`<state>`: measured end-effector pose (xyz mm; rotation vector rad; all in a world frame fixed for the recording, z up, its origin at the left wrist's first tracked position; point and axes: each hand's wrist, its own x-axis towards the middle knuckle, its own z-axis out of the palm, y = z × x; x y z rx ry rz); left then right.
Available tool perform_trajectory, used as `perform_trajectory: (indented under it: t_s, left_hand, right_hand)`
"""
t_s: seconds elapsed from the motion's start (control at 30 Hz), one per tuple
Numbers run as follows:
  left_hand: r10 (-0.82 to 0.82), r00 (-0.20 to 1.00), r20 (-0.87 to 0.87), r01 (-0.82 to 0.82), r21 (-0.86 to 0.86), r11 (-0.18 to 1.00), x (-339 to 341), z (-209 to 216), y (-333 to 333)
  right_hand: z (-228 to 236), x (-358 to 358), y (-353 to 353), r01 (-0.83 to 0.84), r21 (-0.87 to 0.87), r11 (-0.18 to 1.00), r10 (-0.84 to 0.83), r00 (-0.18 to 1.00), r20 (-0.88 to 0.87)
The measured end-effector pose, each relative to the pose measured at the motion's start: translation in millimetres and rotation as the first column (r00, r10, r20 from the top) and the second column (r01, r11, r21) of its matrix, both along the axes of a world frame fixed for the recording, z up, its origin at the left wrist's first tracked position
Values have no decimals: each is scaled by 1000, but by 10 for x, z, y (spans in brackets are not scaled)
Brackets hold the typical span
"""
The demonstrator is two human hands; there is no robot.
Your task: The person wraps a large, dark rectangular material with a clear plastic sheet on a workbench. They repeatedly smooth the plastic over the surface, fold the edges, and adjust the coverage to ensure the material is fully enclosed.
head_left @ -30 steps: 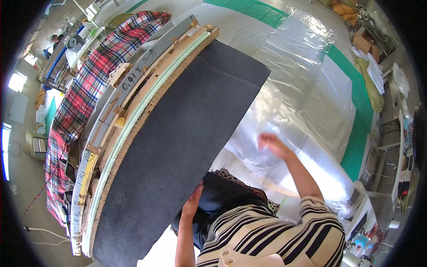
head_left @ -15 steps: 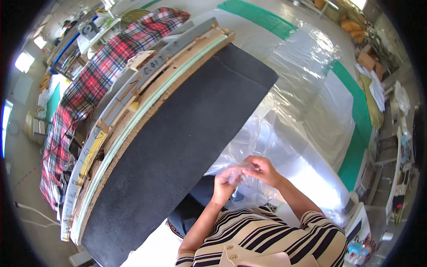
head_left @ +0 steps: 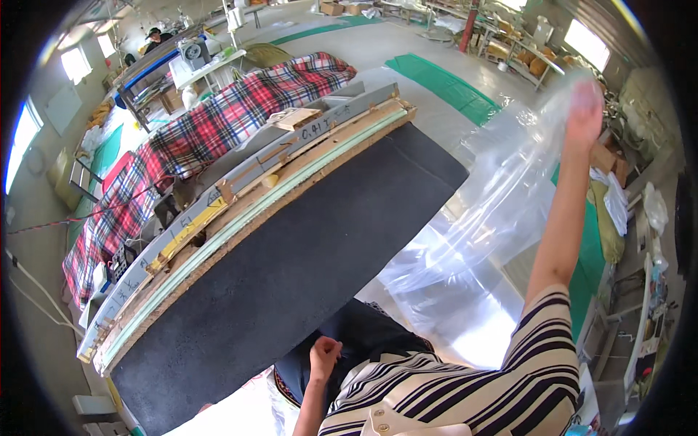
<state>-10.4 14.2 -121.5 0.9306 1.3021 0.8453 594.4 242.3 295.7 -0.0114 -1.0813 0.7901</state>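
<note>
My right hand (head_left: 586,116) is raised far out to the right at arm's length. It is closed on the clear plastic film (head_left: 476,225), which hangs in long folds from it. The hand is smeared by motion and its fingers do not show sharply. My left hand (head_left: 324,359) is held low by my body, near the front edge of a black board (head_left: 291,254). Its fingers are curled in, and no film shows in them. The black board slopes across the front of a long wooden-edged bench (head_left: 254,185).
A red plaid cloth (head_left: 247,102) lies behind the bench. Beyond it stands a sewing machine (head_left: 193,51), with a person (head_left: 154,38) farther back. Green sheeting (head_left: 443,87) lies on the floor. Cluttered shelves (head_left: 643,334) line the right side.
My hands were together at the film before. Now my right hand has swung up and out to the right, drawing the film along, while my left has dropped toward my body. The view has tilted up.
</note>
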Motion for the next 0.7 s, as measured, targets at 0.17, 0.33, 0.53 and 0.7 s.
perform_trajectory:
  t_s: [0.17, 0.33, 0.53, 0.7]
  left_hand:
    - [-178, 928, 327, -17, 514, 857, 48, 1519, 336]
    - [-170, 813, 557, -304, 656, 691, 413, 2396, 1126]
    - [182, 710, 680, -572, 407, 712, -808, 2050, 614]
    - [812, 554, 185, -801, 387, 458, -1985, 2066, -23]
  right_hand:
    - [300, -3091, 415, -141, -34, 989, 142, 988, 55]
    - [-361, -5034, -475, -431, -130, 893, 425, 713, 557]
    - [-842, -4353, -1105, 261, 314, 913, -354, 125, 927]
    - [-2001, -3001, -619, 645, -324, 692, 167, 293, 941]
